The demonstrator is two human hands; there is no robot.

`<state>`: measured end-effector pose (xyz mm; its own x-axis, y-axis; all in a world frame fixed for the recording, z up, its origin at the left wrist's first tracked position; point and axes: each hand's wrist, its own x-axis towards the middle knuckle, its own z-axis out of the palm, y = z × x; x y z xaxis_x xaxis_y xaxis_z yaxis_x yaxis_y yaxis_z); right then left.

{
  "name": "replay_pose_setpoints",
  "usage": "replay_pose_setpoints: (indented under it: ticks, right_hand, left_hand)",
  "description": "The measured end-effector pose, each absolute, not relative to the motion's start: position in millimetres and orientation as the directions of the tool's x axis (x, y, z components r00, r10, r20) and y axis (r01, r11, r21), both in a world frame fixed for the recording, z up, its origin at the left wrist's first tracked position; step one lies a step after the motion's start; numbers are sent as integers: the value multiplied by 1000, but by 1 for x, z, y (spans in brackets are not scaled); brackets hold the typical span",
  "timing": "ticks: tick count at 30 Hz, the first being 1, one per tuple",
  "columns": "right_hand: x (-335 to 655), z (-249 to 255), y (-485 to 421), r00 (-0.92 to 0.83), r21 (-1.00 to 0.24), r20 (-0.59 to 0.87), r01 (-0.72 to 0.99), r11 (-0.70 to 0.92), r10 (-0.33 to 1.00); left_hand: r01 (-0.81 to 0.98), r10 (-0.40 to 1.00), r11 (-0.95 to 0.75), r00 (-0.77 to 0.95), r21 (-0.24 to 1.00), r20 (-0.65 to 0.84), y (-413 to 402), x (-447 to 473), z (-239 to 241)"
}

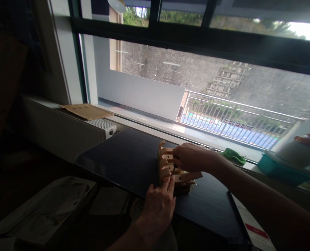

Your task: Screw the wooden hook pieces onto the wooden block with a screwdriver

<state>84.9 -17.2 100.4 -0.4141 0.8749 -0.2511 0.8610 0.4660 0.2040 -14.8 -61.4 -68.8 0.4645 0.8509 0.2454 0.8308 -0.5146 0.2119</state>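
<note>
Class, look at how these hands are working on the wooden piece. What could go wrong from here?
1. The slim tool in the right hand points down close to the left hand's fingertips; a slip could jab them.
2. The wooden piece appears raised above the dark table on something stacked, so it might shift under pressure.

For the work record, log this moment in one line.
left hand: fingertips at wooden pieces | right hand: holding thin tool, tip beside left hand | wooden pieces: on dark table
</note>
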Motion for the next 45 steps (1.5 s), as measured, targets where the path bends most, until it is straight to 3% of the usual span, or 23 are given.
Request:
replay_pose_setpoints:
  ticks: [10, 17, 23, 27, 34, 45]
  right_hand:
    - [95, 115, -19, -365, 194, -319, 878, 437, 874]
    - [96, 111, -1, -419, -27, -426, 892, 452, 802]
    - [109, 94, 13, -338, -82, -351, 940, 331, 873]
    - [115, 93, 10, -318, -60, -298, 947, 315, 900]
    - [108, 108, -1, -383, -53, -349, 919, 391, 855]
    - [100, 106, -9, -423, 62, -334, 882, 468, 842]
  left_hand:
    - [845, 846, -510, 461, 159, 268, -61, -15, -66]
    - [845, 848, -511, 465, 161, 252, -61, -15, -68]
    - [835, 844, -519, 468, 180, 262, -59, -15, -70]
    - [826, 838, -529, 471, 196, 275, -58, -16, -71]
    - [838, 844, -518, 468, 173, 262, -58, -15, -70]
    - [833, 844, -523, 477, 179, 245, -58, -16, -71]
